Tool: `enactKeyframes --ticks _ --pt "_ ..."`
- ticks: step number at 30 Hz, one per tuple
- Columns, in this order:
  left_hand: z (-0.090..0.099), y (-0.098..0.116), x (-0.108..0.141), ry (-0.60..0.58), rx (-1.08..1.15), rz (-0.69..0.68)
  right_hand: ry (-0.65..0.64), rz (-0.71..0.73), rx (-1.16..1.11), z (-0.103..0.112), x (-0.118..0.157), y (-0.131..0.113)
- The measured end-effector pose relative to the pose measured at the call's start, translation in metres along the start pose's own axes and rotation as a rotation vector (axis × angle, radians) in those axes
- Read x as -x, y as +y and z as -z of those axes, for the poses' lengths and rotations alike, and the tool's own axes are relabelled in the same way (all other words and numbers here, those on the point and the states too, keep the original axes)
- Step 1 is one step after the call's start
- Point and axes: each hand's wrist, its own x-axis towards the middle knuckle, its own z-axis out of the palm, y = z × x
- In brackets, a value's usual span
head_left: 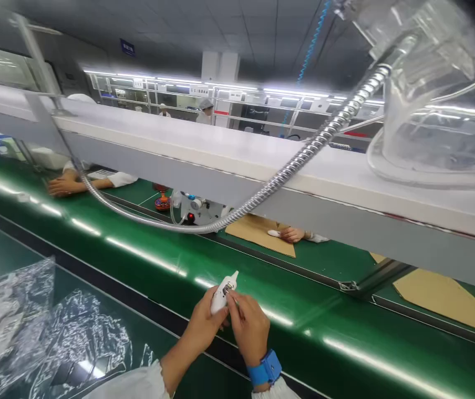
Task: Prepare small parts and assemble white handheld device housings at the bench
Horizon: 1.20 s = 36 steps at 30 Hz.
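My left hand [204, 321] is wrapped round the lower body of a small white handheld device [220, 298], shaped like an ear thermometer with a narrow tip pointing up and right. An opening on its near face shows dark and metallic parts. My right hand [251, 327] is closed, with thumb and fingertips pressed at that opening; whether a small part sits between them is hidden. A blue wrist strap [264, 369] circles my right wrist. Both hands are above the near edge of the green conveyor belt [345, 343].
Clear plastic bags [75, 332] lie at the lower left. A flexible metal hose [304, 158] hangs across the view below a white shelf [187, 136]. Across the belt are a co-worker's hand [292, 234] on cardboard [258, 235] and another person's hands [69, 184].
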Motion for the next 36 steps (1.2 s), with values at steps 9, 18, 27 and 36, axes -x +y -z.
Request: enactKeyframes --ticks 9,18,27,36 --pt "0.025 0.012 0.042 0.106 -0.077 -0.111 0.051 0.399 0.221 -0.009 0.012 -0.032" --pt "0.028 0.019 0.058 0.104 -0.159 -0.162 0.014 0.213 0.068 -0.013 0.016 -0.045" --pt "0.029 0.022 0.06 0.09 -0.244 -0.225 -0.02 -0.349 -0.331 -0.023 0.013 -0.053" --pt "0.028 0.024 0.065 0.086 -0.234 -0.241 -0.264 -0.624 -0.778 -0.021 0.009 -0.05"
